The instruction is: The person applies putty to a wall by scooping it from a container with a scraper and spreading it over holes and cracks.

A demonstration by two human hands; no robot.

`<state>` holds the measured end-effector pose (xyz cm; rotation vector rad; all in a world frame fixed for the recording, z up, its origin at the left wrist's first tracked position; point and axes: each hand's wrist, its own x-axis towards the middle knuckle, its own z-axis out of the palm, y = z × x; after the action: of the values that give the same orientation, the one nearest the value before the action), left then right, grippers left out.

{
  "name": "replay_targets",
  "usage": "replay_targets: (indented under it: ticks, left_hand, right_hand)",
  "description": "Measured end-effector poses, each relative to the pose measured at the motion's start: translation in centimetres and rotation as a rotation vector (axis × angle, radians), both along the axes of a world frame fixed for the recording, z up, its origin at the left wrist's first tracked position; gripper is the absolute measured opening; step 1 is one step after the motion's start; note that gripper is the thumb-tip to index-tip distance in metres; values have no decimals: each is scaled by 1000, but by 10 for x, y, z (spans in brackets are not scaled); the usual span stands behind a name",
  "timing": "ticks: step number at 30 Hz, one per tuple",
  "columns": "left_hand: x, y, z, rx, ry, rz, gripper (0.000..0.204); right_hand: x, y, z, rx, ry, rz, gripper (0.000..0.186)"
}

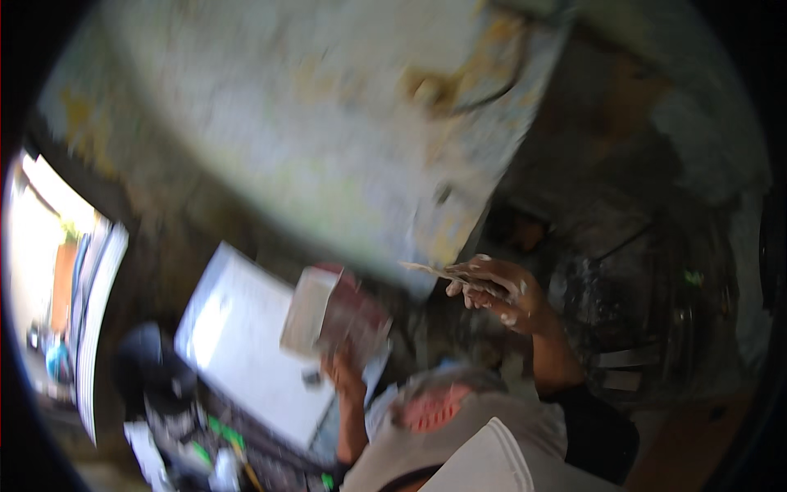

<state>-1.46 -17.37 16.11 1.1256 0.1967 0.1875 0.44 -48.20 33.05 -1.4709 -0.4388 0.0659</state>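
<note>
My left hand [344, 371] grips the lower edge of a boxy dark red container [357, 316] with a pale, whitish face on its left side. Motion blur hides what is inside it. Raised at the right, my right hand [502, 293] is closed around a thin, flat tool that looks like a putty knife [428, 269], seen almost edge-on. Its tip points left, toward the worn wall [328, 123]. White, paste-like smears cover the fingers of my right hand.
A large white board [246, 336] leans or lies behind my left hand. Bright daylight comes through an opening [49, 287] at far left. A dark round object [152, 361] and cluttered items stand lower left. A knob-like fixture with a cord [430, 88] sticks out from the wall.
</note>
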Motion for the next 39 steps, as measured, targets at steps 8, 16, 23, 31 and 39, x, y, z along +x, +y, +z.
replay_targets:
  ticks: [8,16,23,31,39]
  left_hand:
    - [7,-1,-22,227,-179,-59,39]
    - [4,-53,3,414,-143,-17,34]
    - [-7,-126,20,209,-30,98,34]
    - [-15,-161,16,203,-32,166,35]
    - [-8,-152,3,71,18,199,36]
  right_hand:
    - [58,-143,166,-582,-1297,-933,46]
    - [162,-211,255,-673,-1452,-806,59]
    - [212,-239,281,-762,-1561,-672,61]
    - [221,-283,283,-833,-1576,-733,61]
    - [142,-280,288,-895,-1655,-949,57]
